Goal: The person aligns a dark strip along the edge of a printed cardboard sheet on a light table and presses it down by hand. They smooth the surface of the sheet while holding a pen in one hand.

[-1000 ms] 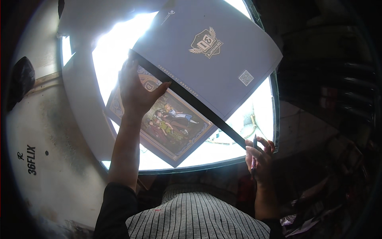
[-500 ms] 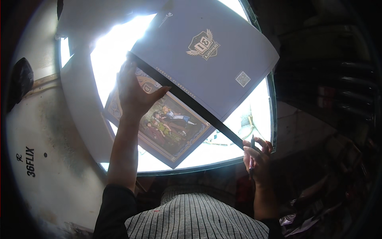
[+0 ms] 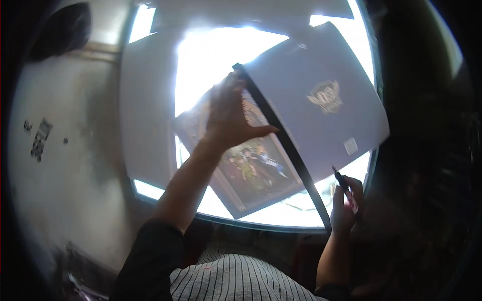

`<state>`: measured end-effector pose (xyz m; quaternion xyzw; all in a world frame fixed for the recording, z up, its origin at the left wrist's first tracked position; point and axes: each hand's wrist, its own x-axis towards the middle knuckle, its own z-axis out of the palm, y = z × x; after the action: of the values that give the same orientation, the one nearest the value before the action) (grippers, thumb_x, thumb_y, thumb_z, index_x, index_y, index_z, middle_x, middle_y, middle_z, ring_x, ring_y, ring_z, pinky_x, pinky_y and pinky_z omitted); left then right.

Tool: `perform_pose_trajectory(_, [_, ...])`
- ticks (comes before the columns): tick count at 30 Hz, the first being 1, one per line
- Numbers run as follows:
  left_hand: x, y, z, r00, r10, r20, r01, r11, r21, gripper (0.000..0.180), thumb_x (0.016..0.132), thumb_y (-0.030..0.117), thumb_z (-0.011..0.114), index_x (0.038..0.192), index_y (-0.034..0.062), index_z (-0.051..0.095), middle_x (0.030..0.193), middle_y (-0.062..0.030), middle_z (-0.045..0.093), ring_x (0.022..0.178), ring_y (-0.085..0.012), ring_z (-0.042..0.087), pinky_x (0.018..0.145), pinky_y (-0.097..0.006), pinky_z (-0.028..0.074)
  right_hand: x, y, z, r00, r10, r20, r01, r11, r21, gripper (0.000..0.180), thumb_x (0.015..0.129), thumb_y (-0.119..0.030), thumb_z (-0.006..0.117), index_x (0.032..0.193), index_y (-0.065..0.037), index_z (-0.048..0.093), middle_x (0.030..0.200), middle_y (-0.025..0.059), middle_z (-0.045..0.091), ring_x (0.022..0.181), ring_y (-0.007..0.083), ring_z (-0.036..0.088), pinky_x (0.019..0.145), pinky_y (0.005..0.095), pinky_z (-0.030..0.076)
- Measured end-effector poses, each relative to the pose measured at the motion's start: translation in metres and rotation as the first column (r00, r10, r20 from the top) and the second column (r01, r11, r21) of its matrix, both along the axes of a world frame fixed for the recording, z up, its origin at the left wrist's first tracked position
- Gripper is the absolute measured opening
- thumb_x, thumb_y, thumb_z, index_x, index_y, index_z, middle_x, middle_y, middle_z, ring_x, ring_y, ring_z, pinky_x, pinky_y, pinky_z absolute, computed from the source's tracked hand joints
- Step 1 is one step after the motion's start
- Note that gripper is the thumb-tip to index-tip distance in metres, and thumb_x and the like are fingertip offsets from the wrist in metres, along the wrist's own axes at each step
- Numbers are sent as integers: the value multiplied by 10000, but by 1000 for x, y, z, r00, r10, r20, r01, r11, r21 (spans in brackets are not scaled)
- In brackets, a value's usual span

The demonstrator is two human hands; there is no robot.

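My left hand (image 3: 228, 115) lies flat over a long black ruler (image 3: 286, 138), its thumb spread onto the strip and its fingers near the far end. Beneath is a large bluish-purple printed cover sheet (image 3: 286, 70), with a winged crest on its right part and a framed picture of cartoon figures on the left. The ruler slants across the sheet between them. In my right hand (image 3: 347, 203) is a slim pen-like tool (image 3: 351, 197), dark with a pink part; its tip points up and left. Whether it is a pen or a craft knife I cannot tell. The ruler's near end is beside my right wrist.
A brightly lit glass tabletop (image 3: 216, 47) glows under the sheets. Pale sheets (image 3: 145, 110) lie along its left side. Further left is a worn whitish surface (image 3: 80, 165) with dark marks. A dark rounded object (image 3: 63, 30) stands at the far left.
The whole view has shifted, and the table sits farther right. My right fingers have come off the ruler's near end, and the tool now tilts up and left. My left hand stays on the ruler.
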<state>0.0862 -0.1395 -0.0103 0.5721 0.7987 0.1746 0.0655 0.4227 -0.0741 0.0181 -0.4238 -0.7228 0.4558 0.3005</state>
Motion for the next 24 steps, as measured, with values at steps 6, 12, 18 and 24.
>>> perform_pose_trajectory(6, [-12, -16, -2, 997, 49, -59, -50, 999, -12, 1259, 619, 798, 762, 1454, -12, 280, 1521, -280, 303, 1466, -451, 231, 1197, -634, 106, -213, 59, -18, 976, 180, -123, -137, 947, 291, 130, 832, -105, 747, 958, -87, 725, 904, 65, 735, 853, 242, 686, 834, 382, 504])
perform_pose_trajectory(12, [-6, -11, 3, 996, 91, 5, -91, 996, -19, 1277, 606, 813, 758, 1477, 19, 264, 1526, -256, 301, 1479, -418, 227, 1204, -638, 87, -273, 87, -38, 925, 367, -95, -345, 919, 190, 164, 866, -218, 704, 975, -101, 738, 917, 34, 758, 873, 234, 696, 914, 414, 452])
perform_pose_trajectory(18, [-10, -16, 4, 995, 100, 3, -100, 993, -65, 1284, 606, 828, 743, 1490, 37, 251, 1540, -236, 275, 1486, -408, 208, 1205, -645, 96, -281, 79, -37, 944, 300, 133, -329, 855, 402, 150, 865, -230, 695, 959, -131, 755, 927, 4, 760, 908, 192, 685, 924, 387, 405])
perform_pose_trajectory(24, [-8, -12, 4, 997, 82, 3, -82, 995, -65, 1289, 598, 821, 754, 1490, 34, 257, 1541, -238, 271, 1494, -398, 187, 1211, -637, 93, -265, 83, -35, 933, 336, 132, -361, 860, 362, 148, 845, -232, 707, 941, -135, 763, 890, 1, 749, 905, 197, 661, 949, 389, 384])
